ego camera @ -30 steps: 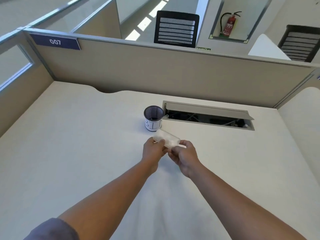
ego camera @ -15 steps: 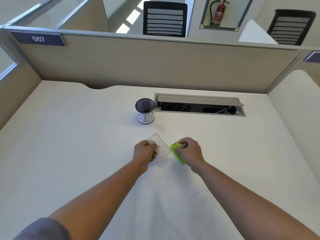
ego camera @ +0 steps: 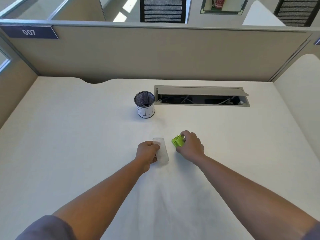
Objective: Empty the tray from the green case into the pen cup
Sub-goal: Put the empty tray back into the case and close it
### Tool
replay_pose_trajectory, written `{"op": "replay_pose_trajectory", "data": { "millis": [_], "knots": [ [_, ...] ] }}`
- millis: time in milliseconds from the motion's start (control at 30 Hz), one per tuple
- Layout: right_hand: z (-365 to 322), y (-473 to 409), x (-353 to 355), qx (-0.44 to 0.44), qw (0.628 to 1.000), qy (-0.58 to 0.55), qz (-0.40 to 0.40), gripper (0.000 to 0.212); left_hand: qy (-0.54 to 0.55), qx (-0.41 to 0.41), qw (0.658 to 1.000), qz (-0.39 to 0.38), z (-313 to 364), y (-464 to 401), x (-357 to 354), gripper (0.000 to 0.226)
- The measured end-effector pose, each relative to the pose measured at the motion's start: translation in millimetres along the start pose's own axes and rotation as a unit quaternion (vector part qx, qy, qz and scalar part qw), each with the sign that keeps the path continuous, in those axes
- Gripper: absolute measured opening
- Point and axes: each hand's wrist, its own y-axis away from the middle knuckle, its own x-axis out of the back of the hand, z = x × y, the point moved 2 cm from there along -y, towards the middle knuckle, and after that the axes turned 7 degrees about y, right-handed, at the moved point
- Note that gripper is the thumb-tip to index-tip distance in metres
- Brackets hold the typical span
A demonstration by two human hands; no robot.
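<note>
My left hand [ego camera: 147, 153] grips a clear, oblong plastic tray [ego camera: 161, 150] that lies flat near the desk surface. Just to the right, my right hand [ego camera: 189, 146] is closed around the bright green case [ego camera: 178, 141], low over the desk; most of the case is hidden under my fingers. The tray and the case are apart by a small gap. A black mesh pen cup [ego camera: 144, 104] with a white paper label stands upright farther back, beyond both hands. I cannot tell whether anything lies in the tray.
An open cable hatch [ego camera: 201, 96] with a raised grey flap is sunk into the white desk [ego camera: 69, 135] right of the cup. Beige partition walls [ego camera: 155, 54] close the desk at the back and sides.
The tray and green case were held together near the cup; my hands pulled back toward me and separated, the tray going left and down flat, the green case right.
</note>
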Motion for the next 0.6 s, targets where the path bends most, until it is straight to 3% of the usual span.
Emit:
{"op": "replay_pose_trajectory", "data": {
  "millis": [167,300,433,600],
  "knots": [
    [2,-5,-3,-0.015,0.999,-0.027,-0.017,0.057,-0.016,0.001,1.0,0.003,-4,-1,0,0.011],
    [3,-3,-4,-0.036,0.989,-0.143,-0.022,0.054,-0.016,-0.004,1.0,0.004,-4,0,1,0.014],
    [0,2,-2,-0.055,0.948,-0.308,-0.05,0.044,-0.02,-0.007,1.0,-0.01,-5,1,-1,0.017],
    [-13,11,0,-0.051,0.898,-0.426,-0.095,0.04,-0.033,-0.013,0.998,-0.044,1,9,-10,0.024]
  ]
}}
